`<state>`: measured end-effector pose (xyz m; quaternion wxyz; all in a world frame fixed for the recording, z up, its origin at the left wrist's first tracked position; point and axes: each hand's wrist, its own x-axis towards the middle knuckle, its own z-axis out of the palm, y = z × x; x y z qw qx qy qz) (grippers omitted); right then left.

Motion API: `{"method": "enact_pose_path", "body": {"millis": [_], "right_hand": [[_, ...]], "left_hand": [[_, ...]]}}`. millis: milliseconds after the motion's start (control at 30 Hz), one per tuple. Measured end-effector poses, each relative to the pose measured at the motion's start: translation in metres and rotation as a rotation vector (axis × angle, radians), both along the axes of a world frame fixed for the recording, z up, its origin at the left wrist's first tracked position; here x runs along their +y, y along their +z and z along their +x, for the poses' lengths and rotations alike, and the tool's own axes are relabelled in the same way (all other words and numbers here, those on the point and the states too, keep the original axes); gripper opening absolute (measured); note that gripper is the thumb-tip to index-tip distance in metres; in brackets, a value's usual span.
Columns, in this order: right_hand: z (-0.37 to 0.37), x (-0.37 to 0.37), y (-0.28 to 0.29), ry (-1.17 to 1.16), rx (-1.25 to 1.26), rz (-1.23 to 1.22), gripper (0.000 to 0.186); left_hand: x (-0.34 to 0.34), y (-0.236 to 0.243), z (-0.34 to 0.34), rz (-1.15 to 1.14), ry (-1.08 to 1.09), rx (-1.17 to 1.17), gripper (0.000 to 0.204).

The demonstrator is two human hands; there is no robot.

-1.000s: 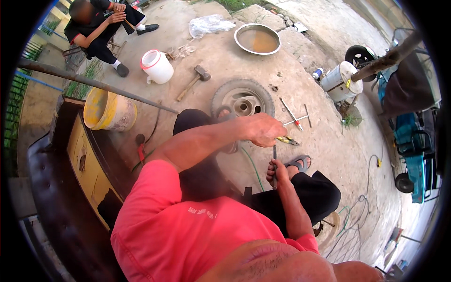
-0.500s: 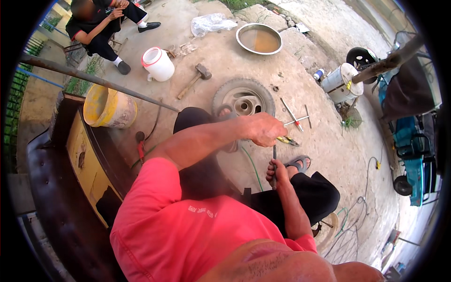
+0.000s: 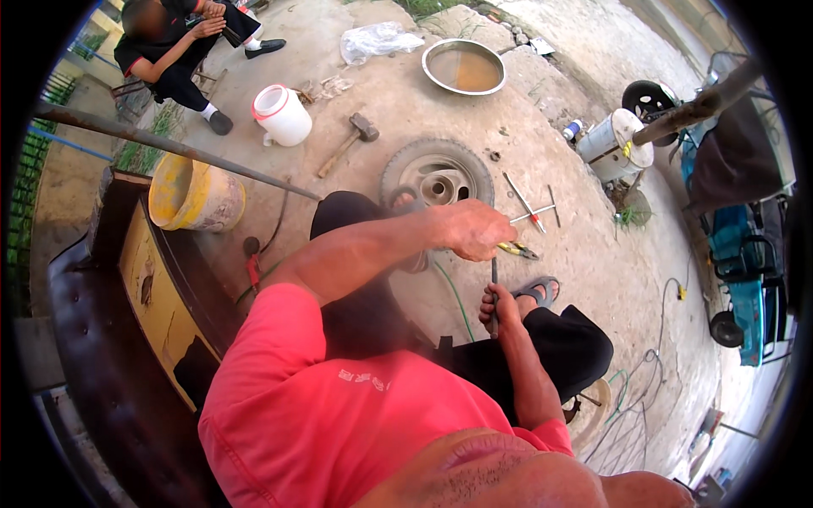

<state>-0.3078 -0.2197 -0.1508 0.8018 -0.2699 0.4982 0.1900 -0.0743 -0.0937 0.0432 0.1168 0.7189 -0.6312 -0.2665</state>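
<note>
A dark metal rod (image 3: 494, 271) stands roughly upright between my two hands. My left hand (image 3: 478, 230) is closed round its upper end, which the fingers hide. Lower down, my right hand (image 3: 501, 309) has its fingers wrapped round the same rod, and a short length pokes out below. Just beyond my left hand lies a wheel with its tyre (image 3: 436, 169), flat on the ground. Yellow-and-black pliers (image 3: 519, 251) rest right beside the left fingers. Past them are a T-handled tool (image 3: 552, 206) and a thin rod with a red part (image 3: 527, 203).
A hammer (image 3: 347, 144), a white jug (image 3: 282, 116) and a metal basin of brown water (image 3: 464, 68) are farther off. At left stand a yellow-stained bucket (image 3: 199, 193) and a dark sofa (image 3: 102, 347). A seated person (image 3: 182, 51) is at far left; a white bucket (image 3: 616, 146) is at right.
The whole view has shifted very slightly. Both hands keep their hold on the rod, with no clear movement.
</note>
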Motion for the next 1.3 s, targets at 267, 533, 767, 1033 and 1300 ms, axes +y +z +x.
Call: {"method": "enact_pose_path", "body": {"millis": [267,533,767,1033,1300], "right_hand": [[0.001,0.0,-0.002,0.0,0.013,-0.024,0.021],[0.003,0.004,0.003,0.005,0.009,-0.028,0.019],[-0.001,0.002,0.003,0.014,-0.012,-0.025,0.021],[-0.001,0.003,0.004,0.016,-0.001,-0.025,0.023],[-0.003,0.002,0.004,0.027,-0.005,-0.02,0.023]], "left_hand": [[0.0,0.001,0.001,-0.003,-0.008,-0.001,0.038],[0.002,0.0,0.001,0.007,-0.018,-0.004,0.038],[0.002,0.004,-0.001,-0.001,-0.004,-0.004,0.04],[0.001,0.0,-0.001,-0.016,-0.005,0.005,0.041],[-0.002,0.003,-0.002,0.032,-0.025,0.008,0.039]]}}
